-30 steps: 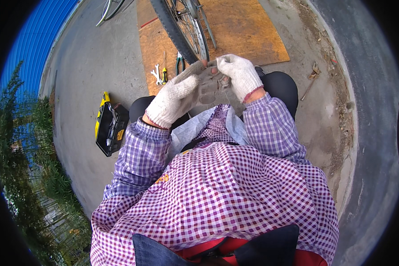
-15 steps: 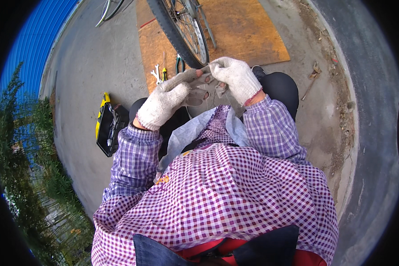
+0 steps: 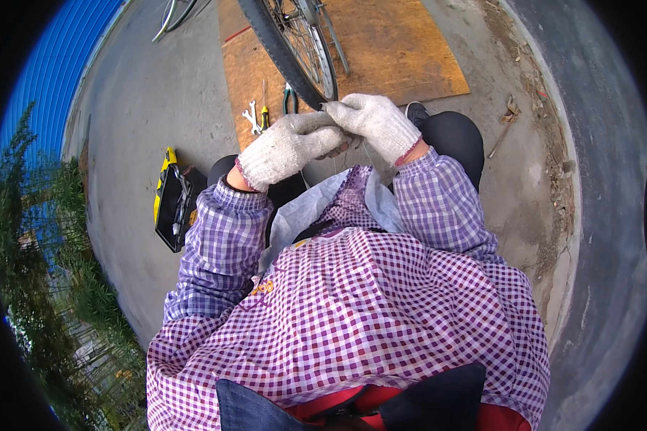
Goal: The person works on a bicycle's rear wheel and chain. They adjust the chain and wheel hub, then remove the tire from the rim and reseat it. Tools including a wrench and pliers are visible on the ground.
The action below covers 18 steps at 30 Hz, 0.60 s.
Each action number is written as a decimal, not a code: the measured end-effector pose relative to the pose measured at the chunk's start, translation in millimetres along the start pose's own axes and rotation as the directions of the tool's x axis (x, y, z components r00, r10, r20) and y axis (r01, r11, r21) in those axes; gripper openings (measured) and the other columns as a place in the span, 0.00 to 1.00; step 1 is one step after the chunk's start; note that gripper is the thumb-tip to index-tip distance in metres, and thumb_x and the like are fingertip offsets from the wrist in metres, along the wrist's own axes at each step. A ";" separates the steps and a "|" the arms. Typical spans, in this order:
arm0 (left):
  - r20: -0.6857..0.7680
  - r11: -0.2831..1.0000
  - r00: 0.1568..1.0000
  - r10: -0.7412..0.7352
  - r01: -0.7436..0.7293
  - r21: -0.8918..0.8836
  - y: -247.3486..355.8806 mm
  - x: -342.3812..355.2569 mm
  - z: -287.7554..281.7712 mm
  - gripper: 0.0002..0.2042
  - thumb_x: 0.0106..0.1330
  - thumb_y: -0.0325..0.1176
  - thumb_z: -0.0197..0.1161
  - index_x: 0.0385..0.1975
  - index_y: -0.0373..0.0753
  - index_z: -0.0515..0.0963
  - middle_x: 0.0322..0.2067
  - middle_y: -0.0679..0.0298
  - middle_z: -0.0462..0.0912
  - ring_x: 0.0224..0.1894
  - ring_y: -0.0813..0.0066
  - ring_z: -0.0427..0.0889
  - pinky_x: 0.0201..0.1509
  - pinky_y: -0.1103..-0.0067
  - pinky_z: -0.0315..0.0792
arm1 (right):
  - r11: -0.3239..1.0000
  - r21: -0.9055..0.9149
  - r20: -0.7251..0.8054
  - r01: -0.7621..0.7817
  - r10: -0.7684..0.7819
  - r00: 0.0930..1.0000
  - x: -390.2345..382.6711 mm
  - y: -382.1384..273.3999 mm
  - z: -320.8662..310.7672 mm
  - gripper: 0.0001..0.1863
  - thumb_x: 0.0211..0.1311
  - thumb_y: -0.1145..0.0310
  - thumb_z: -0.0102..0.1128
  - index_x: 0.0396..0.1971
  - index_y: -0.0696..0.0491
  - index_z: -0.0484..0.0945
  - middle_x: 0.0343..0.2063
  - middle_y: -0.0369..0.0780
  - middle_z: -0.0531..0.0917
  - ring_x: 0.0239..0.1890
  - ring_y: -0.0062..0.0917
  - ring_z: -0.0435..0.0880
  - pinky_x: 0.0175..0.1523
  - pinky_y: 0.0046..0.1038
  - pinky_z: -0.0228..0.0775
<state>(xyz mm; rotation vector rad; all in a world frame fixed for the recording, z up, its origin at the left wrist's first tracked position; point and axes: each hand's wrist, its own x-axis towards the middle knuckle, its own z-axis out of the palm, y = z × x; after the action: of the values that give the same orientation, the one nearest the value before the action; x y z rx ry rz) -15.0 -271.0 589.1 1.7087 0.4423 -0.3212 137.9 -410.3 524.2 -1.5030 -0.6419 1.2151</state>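
Both my hands wear white knitted work gloves with dark red cuff edging. They meet in front of the bicycle wheel (image 3: pixel 303 54), near the bottom of its tyre. My left hand (image 3: pixel 291 147) is closed, its fingers bent toward the right hand. My right hand (image 3: pixel 377 123) is closed too, thumb and fingers pinched over the left fingertips. Whatever sits between them is hidden. Below the fingers a thin pale strand seems to hang; where it comes from I cannot tell.
On the wooden board (image 3: pixel 402 57) lie wrenches (image 3: pixel 251 117), a yellow-handled screwdriver (image 3: pixel 264 115) and dark green-handled pliers (image 3: pixel 289 99). A black and yellow toolbox (image 3: pixel 171 205) stands open on the concrete at my left. Another wheel (image 3: pixel 174 14) shows at the far left.
My left fingers, spread with bare tips showing through the worn glove, have bent inward against the right hand. The right hand has shifted slightly left, and its fingers have closed in.
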 end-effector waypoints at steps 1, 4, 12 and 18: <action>0.000 1.000 1.000 -0.001 0.001 -0.013 -0.5 1.2 0.3 0.22 0.79 0.43 0.60 0.63 0.32 0.78 0.52 0.59 0.87 0.50 0.73 0.86 0.59 0.76 0.79 | 0.999 -0.034 -0.005 0.021 -0.021 1.000 -0.5 -0.5 -1.0 0.29 0.72 0.43 0.64 0.43 0.59 0.87 0.26 0.38 0.87 0.29 0.20 0.85 0.34 0.24 0.77; 0.002 0.998 0.998 -0.056 0.056 -0.036 -3.7 4.2 1.1 0.22 0.80 0.43 0.59 0.63 0.32 0.78 0.52 0.59 0.87 0.50 0.73 0.86 0.57 0.77 0.80 | 0.991 -0.119 -0.054 0.067 -0.073 0.996 -0.4 -0.5 -0.8 0.29 0.71 0.43 0.64 0.41 0.60 0.87 0.26 0.39 0.87 0.29 0.22 0.86 0.34 0.26 0.76; 0.017 0.943 0.998 -0.059 0.062 -0.327 -16.4 -0.5 5.5 0.28 0.79 0.47 0.60 0.67 0.28 0.73 0.55 0.53 0.85 0.53 0.64 0.87 0.54 0.75 0.82 | 0.979 -0.188 -0.152 0.076 -0.105 0.983 6.7 0.8 7.0 0.29 0.70 0.45 0.66 0.38 0.62 0.86 0.26 0.43 0.86 0.28 0.25 0.86 0.34 0.29 0.77; 0.019 0.849 0.999 -0.049 0.052 -0.526 -25.1 -2.9 9.7 0.33 0.78 0.48 0.59 0.70 0.25 0.65 0.59 0.47 0.81 0.57 0.58 0.86 0.57 0.69 0.83 | 0.968 -0.246 -0.110 0.051 -0.081 0.991 3.1 -1.7 5.8 0.24 0.74 0.49 0.61 0.41 0.59 0.87 0.28 0.43 0.88 0.28 0.24 0.89 0.34 0.30 0.80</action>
<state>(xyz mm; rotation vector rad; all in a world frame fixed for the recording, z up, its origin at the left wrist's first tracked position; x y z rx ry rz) -28.9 -277.1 566.7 1.1577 0.5184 -0.2144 133.9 -404.9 525.1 -1.7292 -0.7758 1.0148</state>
